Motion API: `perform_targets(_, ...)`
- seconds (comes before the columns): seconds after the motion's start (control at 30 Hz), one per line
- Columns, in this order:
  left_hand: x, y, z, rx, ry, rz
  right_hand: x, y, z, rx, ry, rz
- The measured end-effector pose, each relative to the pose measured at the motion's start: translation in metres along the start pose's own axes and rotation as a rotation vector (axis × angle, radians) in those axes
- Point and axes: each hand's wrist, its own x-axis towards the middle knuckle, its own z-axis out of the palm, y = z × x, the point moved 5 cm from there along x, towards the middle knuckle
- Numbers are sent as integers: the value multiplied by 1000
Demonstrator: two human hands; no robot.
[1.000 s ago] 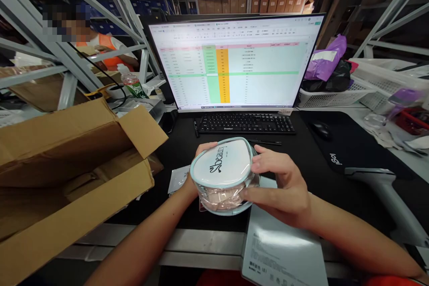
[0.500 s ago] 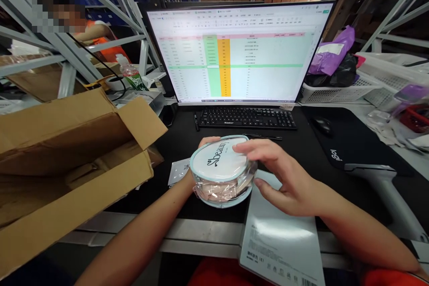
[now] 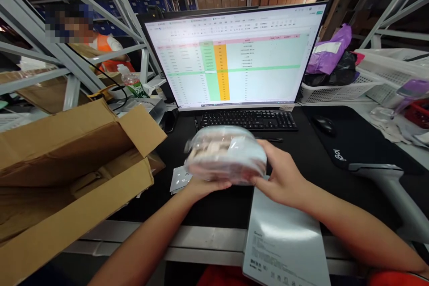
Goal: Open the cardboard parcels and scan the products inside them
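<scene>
- Far left: open cardboard box point(image 3: 30, 250), flap out, brown packing material point(image 3: 94, 178) inside.
- Left hand point(image 3: 203, 187): gripping the lower side of the transparent pouch point(image 3: 221, 156), thumb along its bottom edge; remaining fingers hidden.
- Pouch: raised above the black desk mat point(image 3: 217, 208), in front of the keyboard point(image 3: 248, 119); pinkish-beige contents, blurred. Mat surface shows between it and the desk's front edge point(image 3: 208, 237).
- Right hand point(image 3: 284, 174): pinching pouch's right end, thumb below, fingers above.
- Pale blue flat package point(image 3: 284, 241): extends past front edge, below right forearm.
- Far right: white basket point(image 3: 330, 94) holding purple bag point(image 3: 330, 51), black bag point(image 3: 335, 73).
</scene>
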Motion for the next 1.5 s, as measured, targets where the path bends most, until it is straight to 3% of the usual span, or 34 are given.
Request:
perform_targets(0.1,-4,2,11,-48,-267,10,3,25,-3,197,52,290)
perform_targets(0.17,-5,-2,11,-115,-318,-23,4,39,0,404,21,410)
perform_targets(0.33,-5,-8,-2,-221,-139,-160,3,56,20,739,-90,577)
perform_targets(0.6,-2,9,-5,-195,-58,-13,4,58,28,839,-153,606)
perform_targets(0.77,-1,3,-4,-213,-75,-52,3,64,29,793,-119,649)
perform_targets(1.03,1,3,-6,-218,-67,-6,2,62,26,691,-96,621)
perform_targets(1.33,0,2,-3,-388,-117,-116,0,37,22,681,-152,317)
perform_targets(1.5,-1,7,5,-513,-161,-174,-4,31,22,529,-213,173)
